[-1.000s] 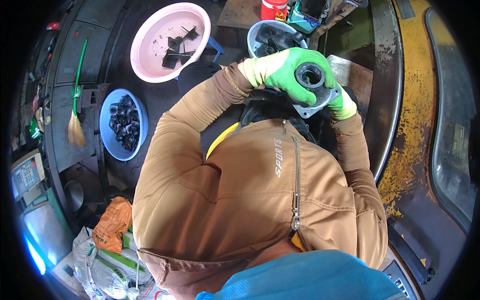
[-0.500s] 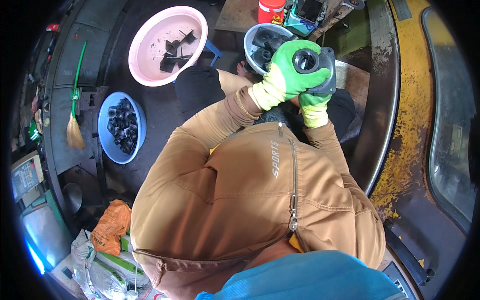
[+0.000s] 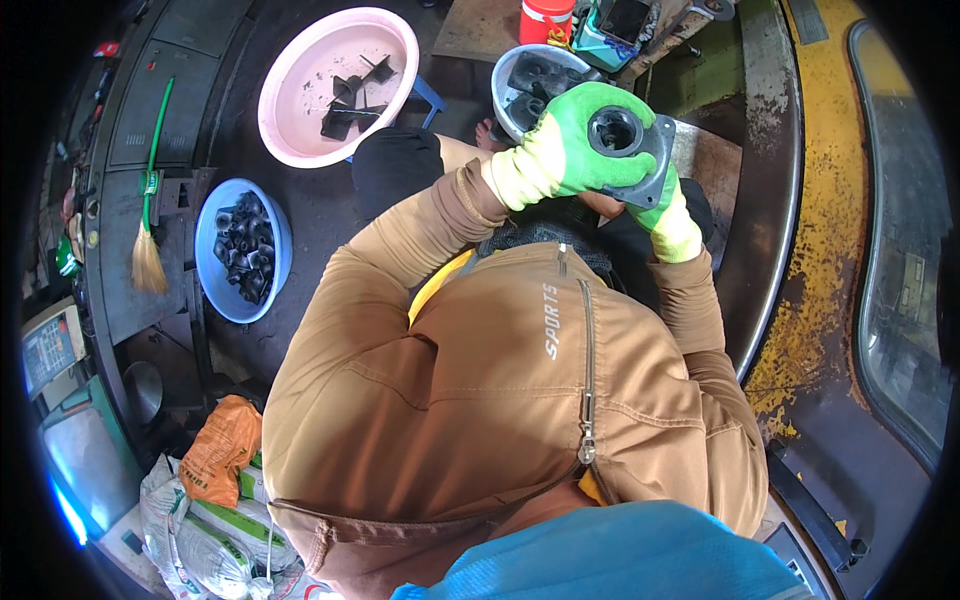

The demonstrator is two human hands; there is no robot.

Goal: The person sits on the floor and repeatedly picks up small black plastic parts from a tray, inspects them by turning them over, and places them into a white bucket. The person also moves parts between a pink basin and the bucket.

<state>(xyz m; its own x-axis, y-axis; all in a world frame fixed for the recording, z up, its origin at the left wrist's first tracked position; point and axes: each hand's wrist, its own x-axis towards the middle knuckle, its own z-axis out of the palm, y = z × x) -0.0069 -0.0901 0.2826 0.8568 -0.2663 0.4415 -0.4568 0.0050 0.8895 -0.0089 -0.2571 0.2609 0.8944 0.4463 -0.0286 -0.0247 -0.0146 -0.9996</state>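
Note:
Both gloved hands are raised before my chest at the upper right, closed on one black flanged fitting (image 3: 614, 131). It has a short round tube, its opening facing up, on a squarish plate with holes at the corners. My left hand (image 3: 570, 135) wraps around the tube, thumb and fingers curved on either side. My right hand (image 3: 668, 215) grips the plate from beneath; most of its fingers are hidden behind the part. Just beyond the left hand, a pale blue basin (image 3: 498, 95) holds more black parts.
A pink basin (image 3: 272, 105) with several black pieces rests on a blue stool (image 3: 428, 100). Left of it, a blue basin (image 3: 204, 282) is full of small black parts. A red container (image 3: 545, 22) stands beyond my hands. A rusty yellow machine panel (image 3: 825, 200) rises at the right.
The fitting has turned and tilted in my hands, with its plate's corner now pointing down and toward me. My right hand has shifted a little right and lower.

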